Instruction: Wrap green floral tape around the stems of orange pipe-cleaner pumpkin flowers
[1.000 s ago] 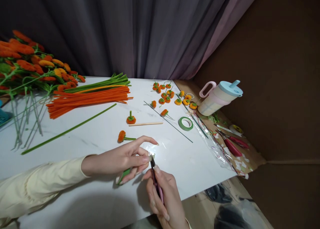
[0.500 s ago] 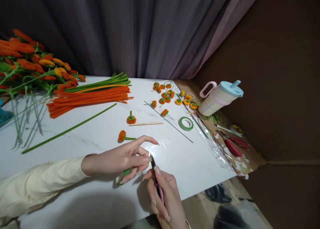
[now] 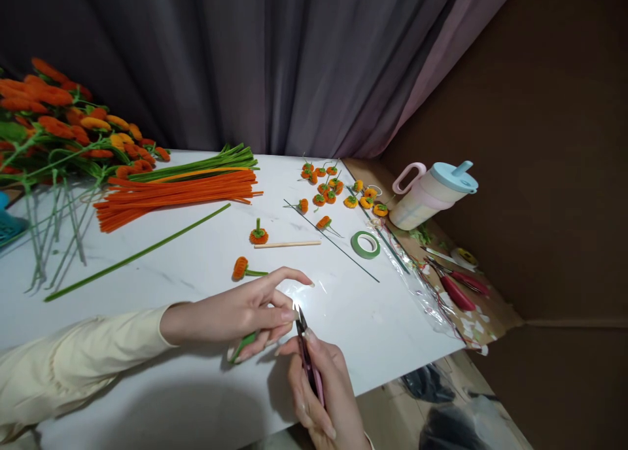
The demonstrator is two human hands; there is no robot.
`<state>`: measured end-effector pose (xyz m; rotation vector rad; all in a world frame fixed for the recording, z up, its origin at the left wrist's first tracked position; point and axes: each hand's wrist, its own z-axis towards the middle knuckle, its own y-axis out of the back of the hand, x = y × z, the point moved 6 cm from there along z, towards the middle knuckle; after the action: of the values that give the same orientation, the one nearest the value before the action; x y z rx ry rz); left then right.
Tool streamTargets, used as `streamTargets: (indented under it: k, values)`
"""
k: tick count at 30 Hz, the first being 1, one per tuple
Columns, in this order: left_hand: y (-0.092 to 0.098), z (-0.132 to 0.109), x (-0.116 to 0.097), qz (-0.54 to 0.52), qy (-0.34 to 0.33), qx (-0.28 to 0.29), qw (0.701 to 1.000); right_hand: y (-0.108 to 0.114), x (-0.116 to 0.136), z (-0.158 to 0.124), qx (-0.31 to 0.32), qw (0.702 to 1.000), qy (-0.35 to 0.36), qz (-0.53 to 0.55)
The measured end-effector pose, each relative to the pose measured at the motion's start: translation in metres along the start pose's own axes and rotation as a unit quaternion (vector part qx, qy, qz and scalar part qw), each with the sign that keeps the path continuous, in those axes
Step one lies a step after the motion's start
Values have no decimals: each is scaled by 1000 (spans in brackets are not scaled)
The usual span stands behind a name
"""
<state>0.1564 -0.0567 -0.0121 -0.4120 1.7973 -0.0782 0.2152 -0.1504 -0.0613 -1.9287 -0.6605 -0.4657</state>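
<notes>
My left hand (image 3: 250,312) is closed in a pinch on a green strip (image 3: 244,346); part of the strip shows below the palm, and the rest is hidden by the fingers. Its index finger is held out, apart from the others. My right hand (image 3: 321,384) grips pink-handled thread snips (image 3: 310,365), blades pointing up and a little apart, right at my left thumb tip. Just beyond my left hand lies an orange fuzzy flower head (image 3: 240,267) with a green stem. Another orange flower head (image 3: 258,235) sits beside a thin wooden stick (image 3: 287,244).
Bundled orange pipe cleaners (image 3: 181,198) and green ones (image 3: 210,163) lie at the back left, near a flower bunch (image 3: 53,110). Several small flower heads (image 3: 330,197), green tape (image 3: 356,246), a tumbler (image 3: 426,198) and red-handled pliers (image 3: 456,294) are to the right.
The snips' blades have spread slightly wider beside my left thumb. Both hands stay almost in place, and the view has shifted very slightly.
</notes>
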Motion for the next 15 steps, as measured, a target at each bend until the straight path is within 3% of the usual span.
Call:
streamTargets:
  k: [6,15]
  values:
    - [0,1,1,1,0,-1,1000,2,1,0,6,1000,2,3]
    - [5,-3,-2,3,-12,-16,1000,19,19,-1,-34,998,58,-11]
